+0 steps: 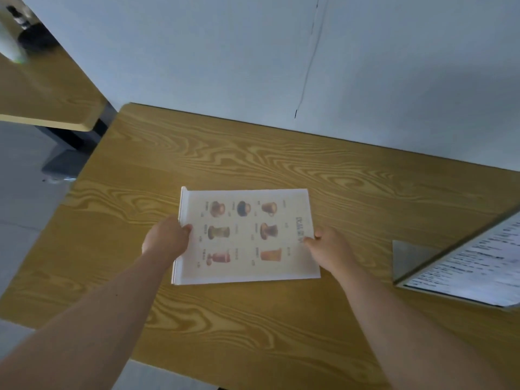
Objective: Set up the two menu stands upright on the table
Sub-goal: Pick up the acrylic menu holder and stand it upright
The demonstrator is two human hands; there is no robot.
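Note:
A clear menu stand with drink pictures (244,236) lies nearly flat over the middle of the wooden table (253,159), its base strip at the left edge. My left hand (167,239) grips that left edge, thumb on top. My right hand (332,249) pinches the right edge near the printed title. A second menu stand (472,266), with lines of dark text, stands tilted at the table's right side, partly cut off by the frame.
A pale wall (281,52) runs along the table's far edge. Another wooden table (42,91) stands at the upper left with a blurred dark object and a white object on it. Grey floor shows at the left.

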